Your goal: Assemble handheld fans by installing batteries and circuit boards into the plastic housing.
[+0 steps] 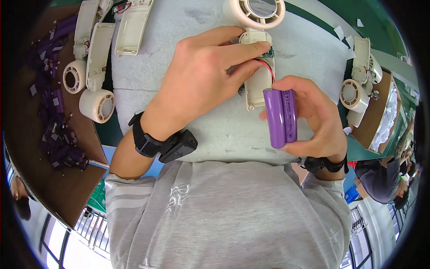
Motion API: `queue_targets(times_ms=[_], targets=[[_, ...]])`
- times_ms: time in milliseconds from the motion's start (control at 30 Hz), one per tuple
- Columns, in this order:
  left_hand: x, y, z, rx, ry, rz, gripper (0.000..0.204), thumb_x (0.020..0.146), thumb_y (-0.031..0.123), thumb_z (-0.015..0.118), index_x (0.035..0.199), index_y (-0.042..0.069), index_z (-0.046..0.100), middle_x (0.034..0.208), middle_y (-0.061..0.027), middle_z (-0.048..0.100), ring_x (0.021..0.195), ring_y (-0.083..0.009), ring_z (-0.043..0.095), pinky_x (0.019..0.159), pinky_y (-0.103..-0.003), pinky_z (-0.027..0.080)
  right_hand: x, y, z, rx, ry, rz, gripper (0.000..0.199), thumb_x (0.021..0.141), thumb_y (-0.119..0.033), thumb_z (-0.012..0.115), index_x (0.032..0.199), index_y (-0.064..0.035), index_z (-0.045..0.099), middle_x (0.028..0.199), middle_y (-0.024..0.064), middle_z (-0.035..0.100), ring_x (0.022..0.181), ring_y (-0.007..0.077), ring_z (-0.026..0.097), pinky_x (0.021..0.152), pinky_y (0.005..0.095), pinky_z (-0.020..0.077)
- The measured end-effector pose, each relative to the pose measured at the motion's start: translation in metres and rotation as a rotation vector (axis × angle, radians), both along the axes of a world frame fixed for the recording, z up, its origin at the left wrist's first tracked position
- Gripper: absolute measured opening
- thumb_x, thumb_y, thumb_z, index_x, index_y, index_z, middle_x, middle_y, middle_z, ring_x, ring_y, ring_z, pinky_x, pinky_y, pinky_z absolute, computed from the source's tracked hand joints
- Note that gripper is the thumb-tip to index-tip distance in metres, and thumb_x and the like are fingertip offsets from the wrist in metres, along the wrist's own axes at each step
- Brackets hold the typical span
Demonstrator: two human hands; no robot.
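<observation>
Cream fan shells (96,67) beside grey mat (179,22)

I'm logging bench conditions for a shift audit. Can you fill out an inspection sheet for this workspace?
Surface: grey foam pad, dented, on a green bench.
Job's things: open cream fan handle with small circuit board; purple battery pack.
Clutter: cream fan housings at left and right; purple cells in cardboard tray.
Grippers: left hand pinches the handle; right hand holds the pack.
Cables: red and black wires from board towards pack.
Surroundings: another person at right edge.
</observation>
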State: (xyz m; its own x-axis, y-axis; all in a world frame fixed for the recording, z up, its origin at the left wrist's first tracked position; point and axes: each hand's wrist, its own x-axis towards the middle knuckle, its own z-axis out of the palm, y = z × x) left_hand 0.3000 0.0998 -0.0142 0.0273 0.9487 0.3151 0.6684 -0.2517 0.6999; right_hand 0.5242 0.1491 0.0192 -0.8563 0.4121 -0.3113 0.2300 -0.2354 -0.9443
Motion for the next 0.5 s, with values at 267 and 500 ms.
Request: queue_targets(times_ms=[267, 500], targets=[[-0.003, 0.001, -0.001, 0.030, 0.026, -0.014, 0.030, 0.071, 0.008, 0.077, 0.100, 0.013, 0.075, 0.102, -0.0150, 0.070, 0.071, -0.0224, 0.069, 0.061, -0.028, 0.054, -0.016, -0.004, -0.011, 0.846, -0.036, -0.084, 0.067, 0.056, 0.000, 0.078, 0.119, -0.0059, 0.057, 0.118, 0.0112, 0.054, 0.103, 0.0284, 0.056, 0.082, 0.0340, 0.0513], [-0.007, 0.002, -0.003, 0.058, 0.025, -0.067, 0.026, 0.076, 0.011, 0.075, 0.101, 0.012, 0.074, 0.101, -0.0154, 0.069, 0.069, -0.0230, 0.068, 0.059, -0.028, 0.054, -0.022, -0.006, -0.024, 0.928, -0.070, -0.133, 0.066, 0.056, -0.003, 0.081, 0.119, -0.0048, 0.058, 0.122, 0.0130, 0.055, 0.106, 0.0279, 0.056, 0.086, 0.0353, 0.0500]])
